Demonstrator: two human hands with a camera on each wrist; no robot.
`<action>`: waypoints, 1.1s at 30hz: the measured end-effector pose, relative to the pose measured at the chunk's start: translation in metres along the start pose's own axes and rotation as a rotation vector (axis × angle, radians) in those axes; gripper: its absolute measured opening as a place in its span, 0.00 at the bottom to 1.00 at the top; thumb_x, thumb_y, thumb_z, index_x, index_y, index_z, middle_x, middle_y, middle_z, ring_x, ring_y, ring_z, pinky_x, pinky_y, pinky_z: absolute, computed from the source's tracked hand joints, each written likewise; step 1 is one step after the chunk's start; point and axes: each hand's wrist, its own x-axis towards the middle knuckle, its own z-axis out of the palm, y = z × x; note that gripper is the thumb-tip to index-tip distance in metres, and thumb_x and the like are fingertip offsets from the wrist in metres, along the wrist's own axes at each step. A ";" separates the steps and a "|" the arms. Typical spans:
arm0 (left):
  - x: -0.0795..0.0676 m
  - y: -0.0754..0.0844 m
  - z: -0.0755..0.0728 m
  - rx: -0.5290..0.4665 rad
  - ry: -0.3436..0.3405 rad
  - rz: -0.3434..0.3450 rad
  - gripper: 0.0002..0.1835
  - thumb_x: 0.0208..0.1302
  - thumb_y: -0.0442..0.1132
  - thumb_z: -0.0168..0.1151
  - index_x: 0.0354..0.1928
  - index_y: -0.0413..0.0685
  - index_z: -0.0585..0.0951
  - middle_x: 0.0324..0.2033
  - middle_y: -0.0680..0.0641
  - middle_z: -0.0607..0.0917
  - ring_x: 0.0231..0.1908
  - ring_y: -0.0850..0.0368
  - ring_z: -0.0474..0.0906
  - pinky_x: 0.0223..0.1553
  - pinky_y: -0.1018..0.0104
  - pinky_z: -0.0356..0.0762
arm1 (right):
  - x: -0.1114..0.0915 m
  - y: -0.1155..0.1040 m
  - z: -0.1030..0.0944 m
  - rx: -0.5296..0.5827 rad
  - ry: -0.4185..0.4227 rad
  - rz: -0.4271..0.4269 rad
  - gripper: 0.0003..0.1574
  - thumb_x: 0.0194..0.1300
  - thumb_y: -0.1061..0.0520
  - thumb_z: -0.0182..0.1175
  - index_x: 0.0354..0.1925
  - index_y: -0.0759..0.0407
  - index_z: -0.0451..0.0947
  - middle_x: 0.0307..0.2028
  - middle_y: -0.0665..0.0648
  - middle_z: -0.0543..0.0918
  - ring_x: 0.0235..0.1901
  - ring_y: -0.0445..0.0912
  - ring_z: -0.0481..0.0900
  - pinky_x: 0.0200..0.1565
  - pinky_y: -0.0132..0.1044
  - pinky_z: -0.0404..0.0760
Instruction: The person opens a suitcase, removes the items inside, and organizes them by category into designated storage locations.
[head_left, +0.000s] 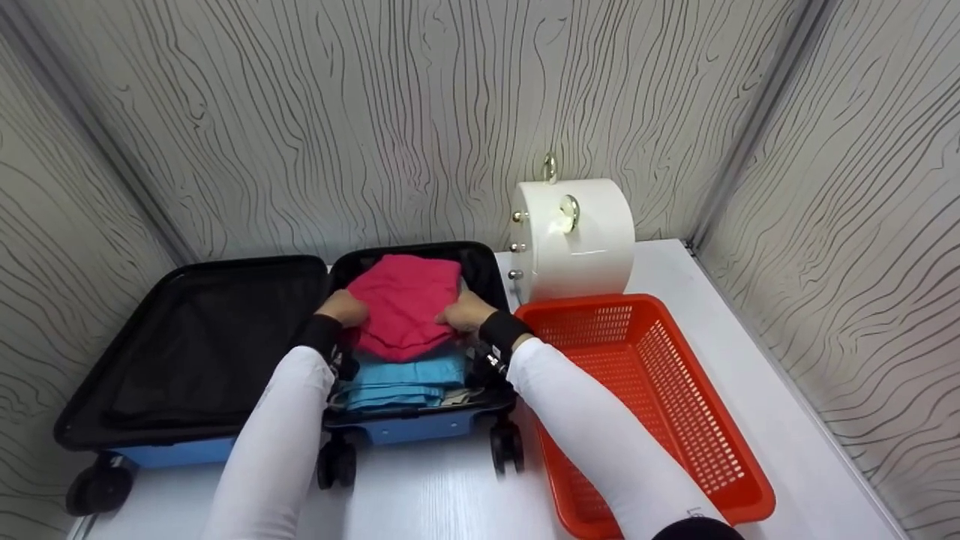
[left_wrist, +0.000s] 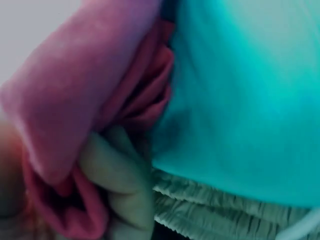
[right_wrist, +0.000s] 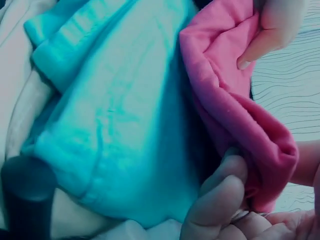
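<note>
A folded pink cloth garment (head_left: 405,300) lies over the blue suitcase's packed half (head_left: 491,277). At its left edge my left hand (head_left: 345,307) grips the cloth; in the left wrist view, curled fingers (left_wrist: 117,172) show against its folds. My right hand (head_left: 466,311) pinches the right edge. In the right wrist view, fingers (right_wrist: 217,200) lie beneath the rolled pink edge. Folded turquoise clothes (head_left: 405,379) sit just below the pink garment, nearer me. A pale item with gathered elastic (left_wrist: 200,210) shows under the turquoise cloth in the left wrist view.
The suitcase's other half (head_left: 217,337), black-lined, lies spread at the left. Close on the right is a red plastic basket (head_left: 705,405) with my right forearm across it. A white drum-shaped object (head_left: 592,247) with metal knobs stands behind. Patterned walls (head_left: 420,112) enclose the white table (head_left: 420,495).
</note>
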 end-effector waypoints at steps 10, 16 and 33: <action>-0.023 0.011 -0.018 -0.286 -0.045 -0.093 0.14 0.58 0.45 0.60 0.37 0.40 0.82 0.45 0.38 0.80 0.38 0.50 0.73 0.39 0.64 0.73 | -0.009 -0.008 -0.027 0.202 -0.099 0.059 0.10 0.65 0.62 0.65 0.40 0.59 0.73 0.22 0.51 0.77 0.20 0.42 0.78 0.28 0.35 0.82; -0.076 0.049 -0.035 -0.351 -0.149 -0.094 0.10 0.63 0.44 0.63 0.38 0.45 0.82 0.43 0.47 0.79 0.40 0.55 0.71 0.42 0.66 0.71 | -0.011 0.001 -0.034 0.169 -0.166 0.090 0.06 0.61 0.62 0.65 0.33 0.57 0.76 0.26 0.54 0.83 0.25 0.45 0.83 0.34 0.40 0.88; -0.071 0.058 -0.024 -0.291 -0.107 -0.107 0.42 0.72 0.45 0.62 0.77 0.21 0.63 0.76 0.25 0.68 0.74 0.33 0.69 0.75 0.46 0.71 | -0.004 0.008 -0.019 0.005 -0.090 -0.004 0.22 0.63 0.60 0.73 0.51 0.70 0.80 0.47 0.61 0.85 0.37 0.46 0.85 0.42 0.37 0.89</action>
